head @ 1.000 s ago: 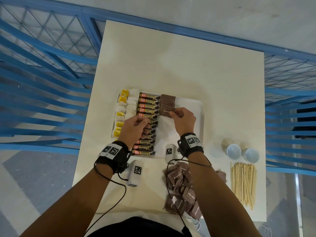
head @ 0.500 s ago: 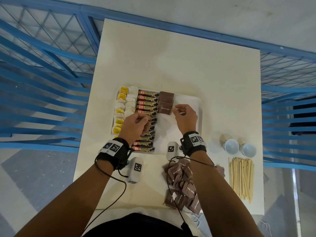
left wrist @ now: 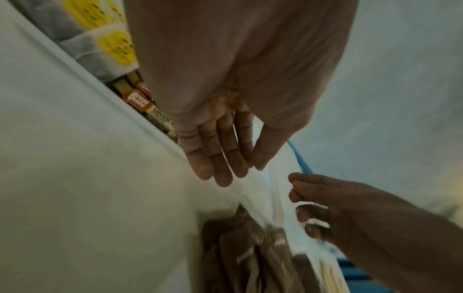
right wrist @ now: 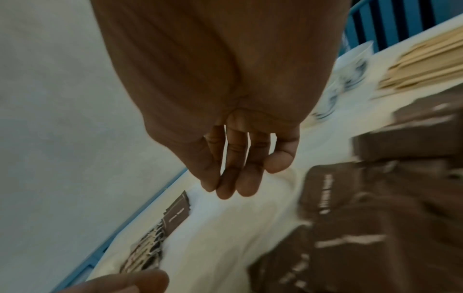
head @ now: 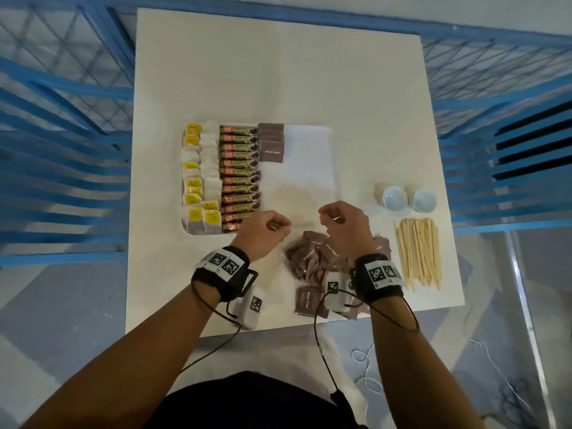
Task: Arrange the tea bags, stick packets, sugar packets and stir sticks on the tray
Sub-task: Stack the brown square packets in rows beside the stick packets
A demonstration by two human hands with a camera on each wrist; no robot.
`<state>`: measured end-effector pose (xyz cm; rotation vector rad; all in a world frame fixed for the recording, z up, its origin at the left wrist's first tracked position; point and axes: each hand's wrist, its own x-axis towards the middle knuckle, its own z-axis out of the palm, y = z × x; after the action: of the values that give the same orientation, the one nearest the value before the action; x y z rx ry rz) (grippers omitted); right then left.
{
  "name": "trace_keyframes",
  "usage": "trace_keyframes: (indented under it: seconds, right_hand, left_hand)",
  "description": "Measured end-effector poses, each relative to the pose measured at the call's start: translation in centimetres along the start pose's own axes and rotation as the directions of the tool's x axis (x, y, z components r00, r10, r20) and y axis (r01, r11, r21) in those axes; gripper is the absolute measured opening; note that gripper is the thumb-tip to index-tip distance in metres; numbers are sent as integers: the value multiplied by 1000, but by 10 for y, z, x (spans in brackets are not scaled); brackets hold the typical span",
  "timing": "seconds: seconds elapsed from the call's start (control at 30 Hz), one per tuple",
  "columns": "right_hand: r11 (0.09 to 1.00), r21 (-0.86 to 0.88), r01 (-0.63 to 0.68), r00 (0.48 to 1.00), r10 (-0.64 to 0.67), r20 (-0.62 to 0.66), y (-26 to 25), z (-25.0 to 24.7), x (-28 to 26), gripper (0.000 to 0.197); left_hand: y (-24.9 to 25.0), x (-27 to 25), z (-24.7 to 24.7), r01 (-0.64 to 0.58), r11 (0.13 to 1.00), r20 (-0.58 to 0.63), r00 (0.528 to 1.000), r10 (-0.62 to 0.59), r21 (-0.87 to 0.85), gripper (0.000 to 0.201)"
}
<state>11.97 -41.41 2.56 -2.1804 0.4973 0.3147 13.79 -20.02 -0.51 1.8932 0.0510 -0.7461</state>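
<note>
Right, the white desk (head: 278, 72) carries everything here, and the white tray (head: 309, 156) sits at its middle, a little toward the left edge. The tray's left half is full: tea bags (head: 201, 178) with yellow tags in the leftmost columns, then a column of stick packets (head: 240, 174) lying crosswise, then a short stack of brown sugar packets (head: 271, 142) at the tray's far edge. The tray's right half is bare.

Near the desk's near edge, just off the tray's near right corner, lies the loose heap of brown sugar packets (head: 312, 264), tumbled at all angles. The stir sticks (head: 418, 252) lie toward the desk's right edge, long axes running near-to-far, with two small blue-white cups (head: 408, 198) just beyond them.

Now the hands. The right hand (head: 345, 226) hovers directly over the far end of the heap, fingers loosely curled, grip slack and holding nothing. The left hand (head: 263, 232) hangs at the tray's near edge beside the last stick packets, likewise relaxed and empty; the left wrist view shows its fingers (left wrist: 213, 158) nearly straight.

So here's the key: the heap lies right below and just nearer than the right hand, and the left is a short reach to its side. I'd judge the right hand the natural one for the next packet, carrying it toward the far edge to extend that brown column.
</note>
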Motion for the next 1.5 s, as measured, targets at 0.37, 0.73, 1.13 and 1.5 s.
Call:
trace_keyframes:
  seconds: [0.37, 0.73, 1.13, 1.5]
  right_hand:
    - [929, -369, 23, 991, 27, 128, 68, -9, -44, 50]
    - [912, -404, 74, 992, -25, 125, 63, -9, -32, 29]
    - [888, -431, 158, 965, -47, 257, 61, -16, -28, 19]
    - [985, -127, 118, 970, -87, 228, 19, -48, -17, 9]
  left_hand:
    - [-22, -28, 77, 42, 910, -119, 993, 8, 411, 40]
    - [-18, -41, 92, 162, 959, -290, 953, -91, 231, 22]
    - [-17, -49, 83, 255, 960, -384, 903, -192, 119, 18]
    - [-26, -24, 65, 128, 916, -345, 899, -269, -380, 35]
